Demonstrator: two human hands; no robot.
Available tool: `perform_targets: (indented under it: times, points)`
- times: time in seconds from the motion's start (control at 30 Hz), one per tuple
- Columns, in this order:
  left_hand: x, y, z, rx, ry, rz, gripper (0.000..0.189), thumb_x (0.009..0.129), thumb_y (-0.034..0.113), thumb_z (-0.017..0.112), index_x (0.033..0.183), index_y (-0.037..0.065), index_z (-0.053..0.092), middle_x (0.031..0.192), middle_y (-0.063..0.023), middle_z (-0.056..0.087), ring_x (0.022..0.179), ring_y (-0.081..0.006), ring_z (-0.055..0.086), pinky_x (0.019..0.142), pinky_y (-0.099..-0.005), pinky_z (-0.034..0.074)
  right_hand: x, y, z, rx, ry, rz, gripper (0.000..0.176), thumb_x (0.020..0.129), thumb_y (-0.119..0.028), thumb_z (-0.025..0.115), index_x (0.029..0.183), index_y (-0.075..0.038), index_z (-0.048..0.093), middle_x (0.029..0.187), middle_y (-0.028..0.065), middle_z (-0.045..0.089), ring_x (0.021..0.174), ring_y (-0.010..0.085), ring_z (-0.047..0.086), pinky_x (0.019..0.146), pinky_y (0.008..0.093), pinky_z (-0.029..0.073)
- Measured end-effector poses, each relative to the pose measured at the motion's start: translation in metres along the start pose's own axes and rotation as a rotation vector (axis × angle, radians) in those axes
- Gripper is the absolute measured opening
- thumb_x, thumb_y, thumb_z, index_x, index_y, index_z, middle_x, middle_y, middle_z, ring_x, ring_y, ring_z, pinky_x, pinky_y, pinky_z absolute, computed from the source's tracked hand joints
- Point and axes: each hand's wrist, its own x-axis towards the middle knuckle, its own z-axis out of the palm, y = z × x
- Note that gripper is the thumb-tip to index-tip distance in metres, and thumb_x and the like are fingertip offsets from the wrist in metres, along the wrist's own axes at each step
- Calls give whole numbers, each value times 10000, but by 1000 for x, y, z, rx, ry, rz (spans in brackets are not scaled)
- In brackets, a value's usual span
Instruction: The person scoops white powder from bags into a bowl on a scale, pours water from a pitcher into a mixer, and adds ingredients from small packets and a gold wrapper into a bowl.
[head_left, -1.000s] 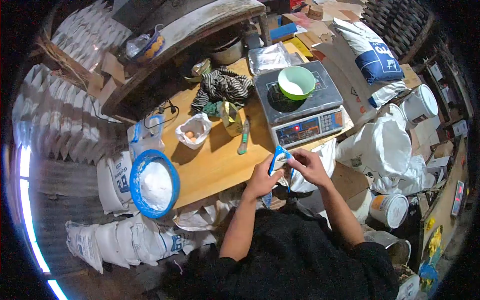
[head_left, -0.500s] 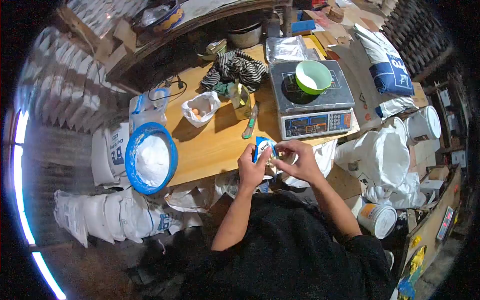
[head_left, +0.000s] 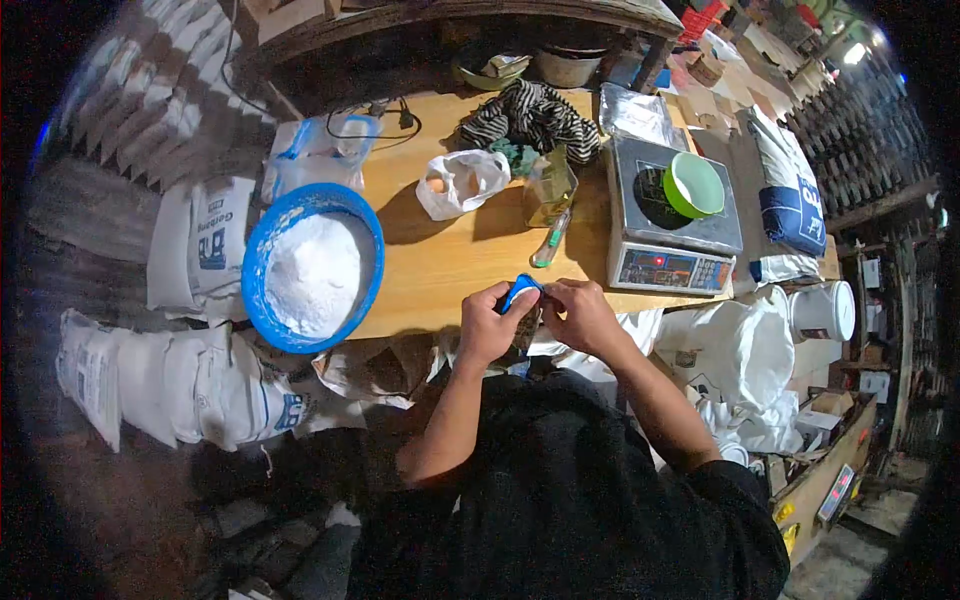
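Observation:
A small blue and white packet [head_left: 521, 290] is held between both hands at the table's front edge. My left hand [head_left: 487, 322] grips its left side, with the thumb on its front. My right hand [head_left: 583, 315] pinches the packet's upper right edge. Just beyond the hands lies a green-handled cutter [head_left: 551, 240]. Left of them, a blue basin [head_left: 376, 262] holds a heap of white powder [head_left: 315, 275]. A white plastic bag [head_left: 462, 190] with eggs inside sits on the wooden table [head_left: 430, 262]. A green bowl [head_left: 698, 187] rests on the digital scale [head_left: 672, 225].
Behind the cutter are an opened yellowish pouch [head_left: 549, 188] and a striped cloth [head_left: 527, 118]. A black cable [head_left: 400, 122] lies at the table's back. Filled sacks [head_left: 195, 375] stand at the left; white buckets [head_left: 822, 310] and a large blue-white sack [head_left: 785, 190] are on the right.
The view has turned, shifting the table items in the frame. The packet's top now looks folded or tilted in my hands, and its printed front shows less.

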Motion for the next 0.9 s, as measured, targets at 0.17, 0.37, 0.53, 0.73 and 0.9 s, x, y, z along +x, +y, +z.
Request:
perform_targets:
  times: [0.17, 0.37, 0.53, 0.73, 0.9]
  points:
    - [4, -43, -13, -365, -128, -29, 318, 839, 288, 756, 989, 20, 670, 876, -10, 682, 786, -90, 589, 736, -276, 484, 9, 3, 13, 352, -51, 226, 202, 919, -173, 588, 859, 14, 635, 684, 109, 596, 580, 180, 537, 561, 339, 439]
    - [-12, -71, -24, -651, -338, -77, 321, 851, 193, 747, 1100, 31, 624, 981, -19, 673, 932, -119, 614, 838, -307, 496, 23, 9, 18, 774, -271, 357, 247, 984, -201, 544, 887, 10, 627, 731, -15, 588, 651, 73, 522, 603, 249, 429]
    - [-10, -112, -31, -415, -216, -87, 227, 892, 183, 688, 1037, 9, 669, 945, -44, 700, 836, -121, 637, 750, -312, 501, 27, 41, 42, 386, -255, 235, 204, 932, -173, 597, 853, 4, 662, 667, 63, 618, 606, 130, 565, 577, 303, 465]
    - [-22, -116, -40, -63, -62, -196, 242, 900, 217, 667, 988, -9, 673, 852, -46, 698, 755, -102, 613, 690, -305, 500, 57, 96, 65, -272, 67, 444, 339, 765, -291, 750, 890, 7, 647, 865, 216, 657, 791, 361, 670, 720, 443, 540]
    - [-6, -112, -31, -222, -9, -192, 242, 963, 222, 582, 975, -4, 667, 835, -7, 664, 755, -81, 578, 707, -287, 485, 59, 126, 72, -393, 176, 594, 596, 690, -258, 818, 1086, 7, 460, 993, 295, 607, 922, 474, 626, 746, 496, 542]
